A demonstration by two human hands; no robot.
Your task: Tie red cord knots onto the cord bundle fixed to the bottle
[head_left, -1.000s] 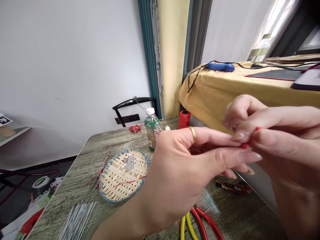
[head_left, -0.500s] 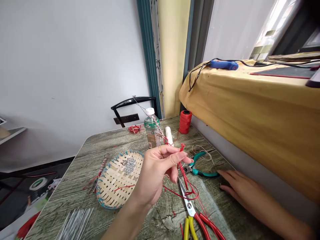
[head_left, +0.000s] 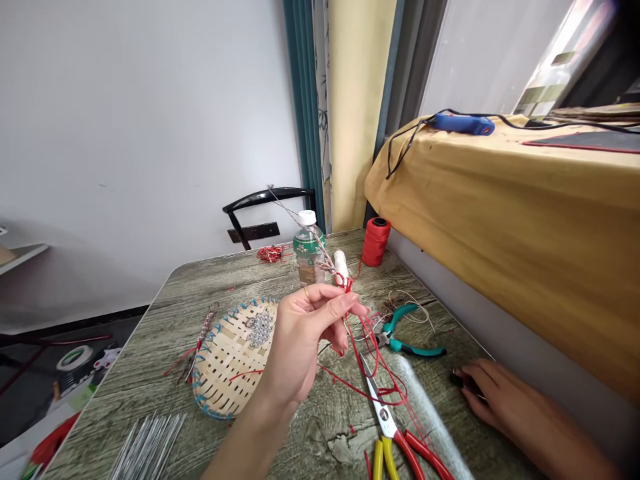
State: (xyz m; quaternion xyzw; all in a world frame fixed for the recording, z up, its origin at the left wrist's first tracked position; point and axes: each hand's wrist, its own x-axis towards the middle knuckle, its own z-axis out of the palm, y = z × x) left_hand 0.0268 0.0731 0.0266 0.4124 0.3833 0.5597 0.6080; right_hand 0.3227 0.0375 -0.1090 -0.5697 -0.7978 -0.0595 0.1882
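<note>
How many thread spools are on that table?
2: a red spool at the back right of the table, and a white spool between it and the plastic bottle. Others may be hidden.

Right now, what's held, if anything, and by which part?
The left hand pinches red cord near its top, strands hanging below. The right hand is at a small dark object; any grip is unclear.

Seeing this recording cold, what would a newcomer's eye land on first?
Probably the left hand, raised mid-picture and pinching bright red cord that dangles in loops in front of the scissors. Next, likely the vivid red spool near the table's far right corner, then the shallow woven basket left of that hand, holding small silvery pieces.
</note>
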